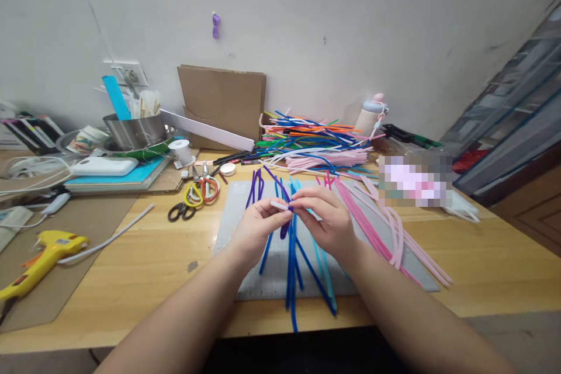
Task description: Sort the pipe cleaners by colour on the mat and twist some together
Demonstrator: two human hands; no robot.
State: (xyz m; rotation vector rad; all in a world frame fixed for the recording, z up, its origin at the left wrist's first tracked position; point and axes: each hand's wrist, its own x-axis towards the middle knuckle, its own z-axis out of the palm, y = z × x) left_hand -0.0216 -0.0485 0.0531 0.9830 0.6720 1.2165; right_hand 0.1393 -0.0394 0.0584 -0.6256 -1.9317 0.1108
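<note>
Both my hands meet over a grey mat (230, 219), fingertips pinched together. A purple pipe cleaner (276, 182) runs up and to the left from between them, and a purple bent part shows just below the fingers. My left hand (258, 231) pinches it between thumb and forefinger. From the other side my right hand (326, 219) grips it with its fingertips. A pale sliver at my left fingertips is too small to name. Below the hands dark blue pipe cleaners (291, 286) lie fanned out, with light blue ones (326, 274) beside them.
Pink pipe cleaners (362, 216) lie to the right, and a mixed pile (324, 143) sits at the back. Scissors (205, 190) and pliers-like tools are left of the mat. A yellow glue gun (55, 254) rests at far left. A bottle (370, 117) stands by the wall.
</note>
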